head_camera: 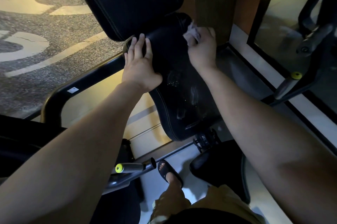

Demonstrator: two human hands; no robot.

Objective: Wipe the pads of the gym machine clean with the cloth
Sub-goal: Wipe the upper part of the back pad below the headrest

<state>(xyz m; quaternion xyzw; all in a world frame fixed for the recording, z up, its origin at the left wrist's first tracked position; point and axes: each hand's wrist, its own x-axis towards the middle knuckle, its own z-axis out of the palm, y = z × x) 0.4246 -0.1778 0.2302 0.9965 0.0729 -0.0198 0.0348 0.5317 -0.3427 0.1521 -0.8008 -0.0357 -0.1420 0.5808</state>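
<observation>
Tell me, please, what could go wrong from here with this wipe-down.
The right hand grips the cloth close beside the wooden panel, so knuckles may scrape it. Wet streaks on the seat pad could be left behind if wiping ends at that far corner.

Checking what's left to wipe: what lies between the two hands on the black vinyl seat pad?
In the head view, only bare black vinyl seat pad lies between the left hand and the right hand, which grips the pale crumpled cloth.
</observation>
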